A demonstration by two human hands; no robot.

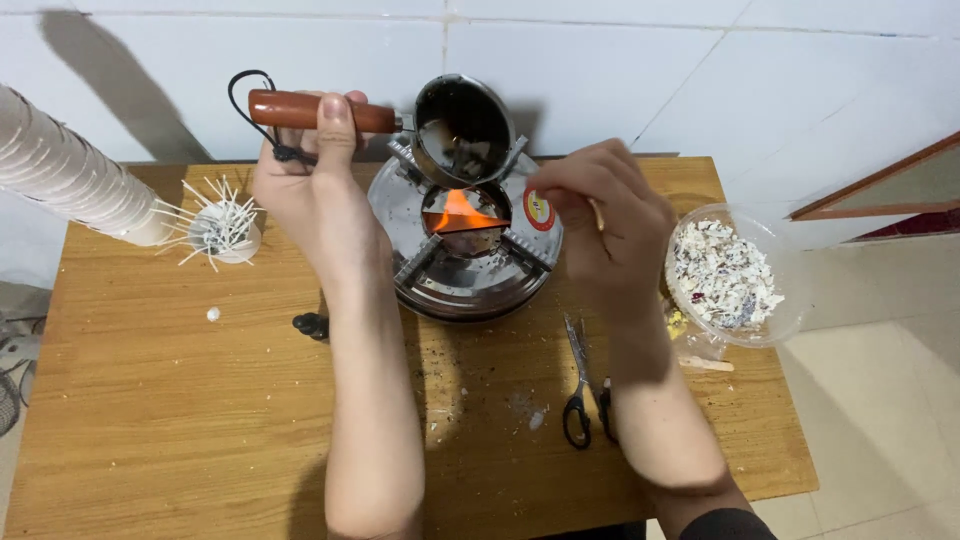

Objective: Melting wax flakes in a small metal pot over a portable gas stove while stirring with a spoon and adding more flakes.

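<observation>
Head view: small blackened ladle (462, 130), reddish wooden handle, tilted over flame (462, 213).

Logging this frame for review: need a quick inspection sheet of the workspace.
Surface: wooden table, white crumbs scattered.
Job's things: small metal pot with wooden handle, tilted over lit round steel burner; orange flame visible.
Clutter: scissors, clear bowl of white flakes, cup of white wicks, paper cup stack.
Grippers: left hand grips the pot handle; right hand pinches a thin stick.
Cables: black handle loop.
Surroundings: white tiled wall.
</observation>
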